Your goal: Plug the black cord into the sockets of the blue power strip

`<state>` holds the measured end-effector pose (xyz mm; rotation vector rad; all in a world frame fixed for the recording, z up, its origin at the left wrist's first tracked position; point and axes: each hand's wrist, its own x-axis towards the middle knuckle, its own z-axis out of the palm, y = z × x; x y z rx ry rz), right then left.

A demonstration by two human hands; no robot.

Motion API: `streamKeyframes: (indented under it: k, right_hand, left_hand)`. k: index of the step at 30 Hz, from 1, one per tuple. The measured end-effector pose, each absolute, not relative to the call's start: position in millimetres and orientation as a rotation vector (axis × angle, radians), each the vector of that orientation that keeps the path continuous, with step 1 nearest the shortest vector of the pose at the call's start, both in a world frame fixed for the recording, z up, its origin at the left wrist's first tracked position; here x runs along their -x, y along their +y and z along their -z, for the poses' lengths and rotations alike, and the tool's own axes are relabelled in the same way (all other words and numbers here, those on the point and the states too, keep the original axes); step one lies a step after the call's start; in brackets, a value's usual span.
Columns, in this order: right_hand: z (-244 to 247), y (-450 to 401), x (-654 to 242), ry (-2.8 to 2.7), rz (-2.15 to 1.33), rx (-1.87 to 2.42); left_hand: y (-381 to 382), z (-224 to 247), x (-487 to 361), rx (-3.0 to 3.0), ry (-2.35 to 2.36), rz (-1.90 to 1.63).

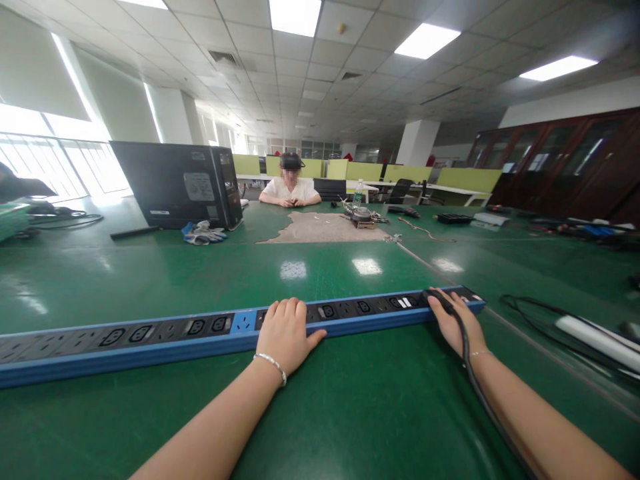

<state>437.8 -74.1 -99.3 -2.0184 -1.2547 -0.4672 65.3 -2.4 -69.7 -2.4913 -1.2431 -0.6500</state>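
A long blue power strip (200, 343) with a row of black sockets and one blue socket lies across the green table in front of me. My left hand (286, 333) is closed over its middle, fingers on top and thumb along the front side. Near the right end, my right hand (457, 323) grips the black plug (434, 294) of a power cord (467, 343) against the strip's top face. The cord runs back along my right forearm. How deep the plug sits in a socket is hidden.
A black computer case (175, 187) stands at the back left, with gloves (203, 233) beside it. Across the green table (320, 270) sits another person (290, 187). A bottle (359, 192) and small parts lie ahead; a white bar (595, 340) and black cables (530, 313) are at right.
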Motion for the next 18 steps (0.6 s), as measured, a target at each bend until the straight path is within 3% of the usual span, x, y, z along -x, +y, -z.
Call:
streamKeyframes:
  k: [18]
  right_hand:
    - [103.9, -70.5, -434.9, -1.179, 0.467, 1.972]
  left_hand:
    - [-2.3, 68.5, -65.3, 2.489, -1.231, 0.649]
